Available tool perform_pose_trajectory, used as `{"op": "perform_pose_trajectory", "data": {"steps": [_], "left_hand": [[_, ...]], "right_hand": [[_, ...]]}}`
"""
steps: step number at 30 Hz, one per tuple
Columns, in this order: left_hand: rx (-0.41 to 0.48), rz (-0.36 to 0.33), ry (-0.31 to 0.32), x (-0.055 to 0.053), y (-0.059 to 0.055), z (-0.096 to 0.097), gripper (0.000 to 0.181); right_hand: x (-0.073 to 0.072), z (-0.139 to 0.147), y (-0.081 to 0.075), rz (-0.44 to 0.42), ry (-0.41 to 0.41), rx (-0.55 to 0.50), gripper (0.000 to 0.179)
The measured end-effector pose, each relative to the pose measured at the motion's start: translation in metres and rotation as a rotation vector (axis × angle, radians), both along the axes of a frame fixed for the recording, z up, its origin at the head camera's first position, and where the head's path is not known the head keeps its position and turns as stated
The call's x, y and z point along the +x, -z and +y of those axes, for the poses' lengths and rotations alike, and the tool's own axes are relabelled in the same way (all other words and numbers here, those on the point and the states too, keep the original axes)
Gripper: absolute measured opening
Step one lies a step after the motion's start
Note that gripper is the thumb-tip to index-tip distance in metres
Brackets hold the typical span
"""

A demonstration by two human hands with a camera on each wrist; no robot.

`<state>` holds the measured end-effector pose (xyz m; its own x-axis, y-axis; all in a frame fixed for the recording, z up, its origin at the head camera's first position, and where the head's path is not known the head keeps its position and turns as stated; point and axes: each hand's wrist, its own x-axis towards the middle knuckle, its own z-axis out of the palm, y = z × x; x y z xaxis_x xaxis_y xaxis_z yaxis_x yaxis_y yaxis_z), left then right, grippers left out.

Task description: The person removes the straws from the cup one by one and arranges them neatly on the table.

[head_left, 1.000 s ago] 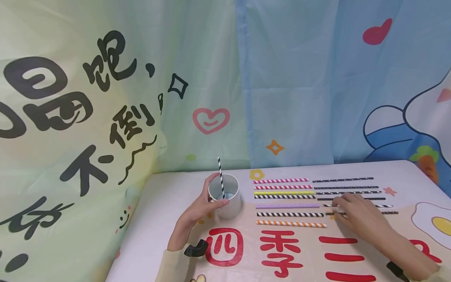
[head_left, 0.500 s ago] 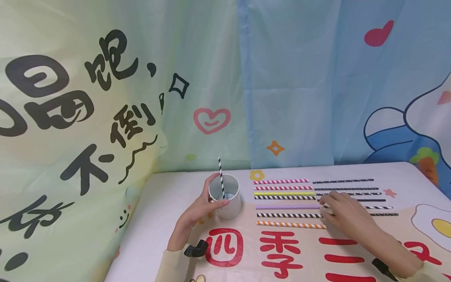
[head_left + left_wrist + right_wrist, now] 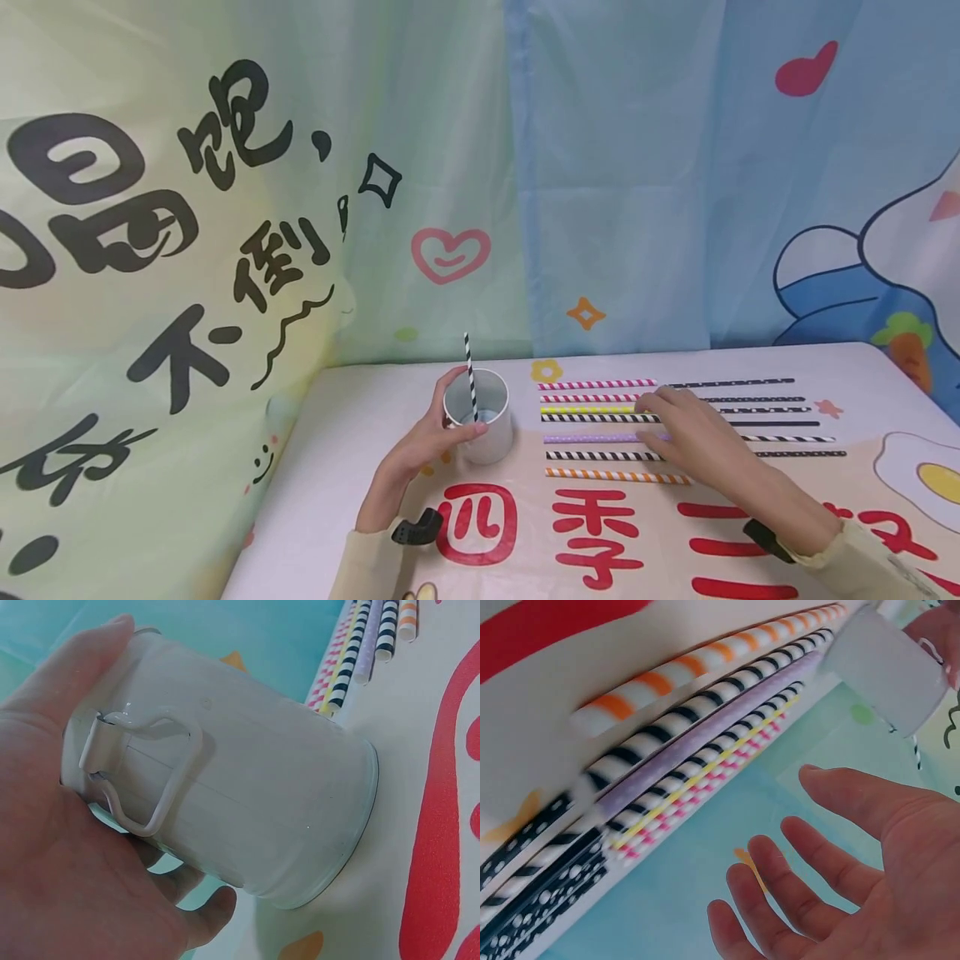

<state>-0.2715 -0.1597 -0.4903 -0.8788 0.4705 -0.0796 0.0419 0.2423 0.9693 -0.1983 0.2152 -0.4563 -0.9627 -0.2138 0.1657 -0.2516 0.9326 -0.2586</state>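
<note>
A white enamel mug (image 3: 495,444) stands at the left of the straws, and my left hand (image 3: 432,433) grips it round its side, thumb near the rim. Its wire-like handle (image 3: 176,780) faces the palm in the left wrist view. One black-and-white striped straw (image 3: 470,377) leans up out of the mug. My right hand (image 3: 693,433) hovers over the rows of paper straws, its spread fingers (image 3: 802,900) holding nothing. Beneath it lie pink-striped straws (image 3: 592,385), a yellow straw (image 3: 585,411), a purple straw (image 3: 585,438) and an orange-striped straw (image 3: 600,475).
To the right, a second row holds black dotted straws (image 3: 817,454) and a black-and-white striped straw (image 3: 795,438). A printed cloth (image 3: 292,500) with red characters covers the table. Behind it hangs a patterned curtain (image 3: 622,167).
My right hand has moved left, from the dark straws on the right to above the inner ends of the coloured row. The left hand and mug have stayed put.
</note>
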Motion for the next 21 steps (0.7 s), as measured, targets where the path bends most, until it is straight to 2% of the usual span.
{"op": "perform_pose_trajectory", "data": {"steps": [5, 9, 21], "left_hand": [[0.005, 0.002, 0.010, -0.001, -0.001, -0.001, 0.090], [0.001, 0.004, 0.023, -0.004, -0.002, 0.001, 0.090], [0.004, 0.010, 0.015, -0.004, 0.001, 0.000, 0.091]], "right_hand": [[-0.009, -0.017, -0.003, -0.097, 0.034, -0.121, 0.040], [-0.016, -0.025, -0.003, -0.129, 0.044, -0.201, 0.040], [-0.040, -0.045, 0.002, -0.198, -0.061, -0.397, 0.029]]}}
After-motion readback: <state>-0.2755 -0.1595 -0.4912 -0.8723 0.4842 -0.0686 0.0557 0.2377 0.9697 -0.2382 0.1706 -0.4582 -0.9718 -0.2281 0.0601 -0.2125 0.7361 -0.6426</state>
